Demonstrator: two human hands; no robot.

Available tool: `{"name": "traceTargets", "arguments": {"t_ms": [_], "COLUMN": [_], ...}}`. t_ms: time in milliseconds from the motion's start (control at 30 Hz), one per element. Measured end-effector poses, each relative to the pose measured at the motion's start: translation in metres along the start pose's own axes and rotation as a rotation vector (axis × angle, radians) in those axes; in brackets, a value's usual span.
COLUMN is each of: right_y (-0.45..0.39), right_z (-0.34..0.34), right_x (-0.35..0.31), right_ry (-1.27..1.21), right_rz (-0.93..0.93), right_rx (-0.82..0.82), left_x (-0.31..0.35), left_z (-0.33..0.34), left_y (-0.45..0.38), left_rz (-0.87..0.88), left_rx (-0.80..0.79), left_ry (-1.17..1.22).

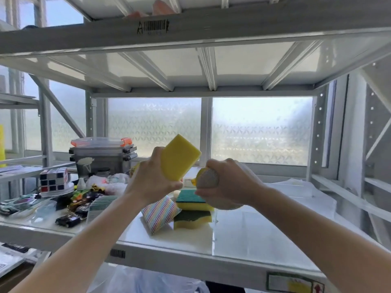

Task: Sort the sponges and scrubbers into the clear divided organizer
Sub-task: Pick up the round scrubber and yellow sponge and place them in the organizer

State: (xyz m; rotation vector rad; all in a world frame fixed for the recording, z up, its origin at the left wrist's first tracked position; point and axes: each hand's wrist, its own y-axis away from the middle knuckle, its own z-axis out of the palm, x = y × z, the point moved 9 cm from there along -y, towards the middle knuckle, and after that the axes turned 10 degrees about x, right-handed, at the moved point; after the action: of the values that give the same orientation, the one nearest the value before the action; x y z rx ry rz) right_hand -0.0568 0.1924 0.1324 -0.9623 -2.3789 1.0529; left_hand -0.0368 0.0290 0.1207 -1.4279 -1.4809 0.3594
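Note:
My left hand [151, 180] holds a plain yellow sponge [178, 157] upright above the shelf. My right hand [229, 182] grips a round silver mesh scrubber with a yellow edge [206, 178], close beside the yellow sponge. Below my hands, on the white shelf, a teal-topped yellow sponge [193, 201] lies on a dark-green-topped yellow sponge [192, 219]. A rainbow-striped scrubbing pad [159, 213] leans against them on the left. The clear divided organizer [275, 225] shows only as faint transparent walls on the right of the shelf; its compartments are hard to make out.
Clutter fills the shelf's left part: a cube puzzle [54, 179], toy cars [84, 199], a black box [67, 220], stacked lidded containers [103, 154]. The upper shelf [190, 28] hangs low overhead. A frosted window lies behind. A plastic bag [148, 280] sits below.

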Motion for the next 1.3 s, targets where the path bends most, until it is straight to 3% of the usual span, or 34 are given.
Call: {"name": "traceTargets", "arguments": {"t_ms": [400,633,900,1133,1300], "right_y": [0.085,0.141,0.158,0.141,0.148], "right_z": [-0.092,-0.082,-0.060,-0.075,-0.057], "right_x": [0.164,0.211,0.219,0.213,0.215], "right_ry": [0.207,0.226,0.160,-0.043,-0.090], "right_rz": [0.379,0.602,0.625,0.575,0.583], "right_rx": [0.062,0.020,-0.049,0.033,-0.098], "left_x": [0.153,0.210,0.224,0.200,0.194], "left_z": [0.131,0.211,0.252,0.282,0.287], "left_y": [-0.002,0.001,0.006,0.015,0.010], "left_rz": [0.257,0.320,0.439,0.252,0.212], "left_rx": [-0.234,-0.362,-0.485,-0.634,-0.595], "left_ry": [0.197,0.095,-0.052,0.069,0.070]}}
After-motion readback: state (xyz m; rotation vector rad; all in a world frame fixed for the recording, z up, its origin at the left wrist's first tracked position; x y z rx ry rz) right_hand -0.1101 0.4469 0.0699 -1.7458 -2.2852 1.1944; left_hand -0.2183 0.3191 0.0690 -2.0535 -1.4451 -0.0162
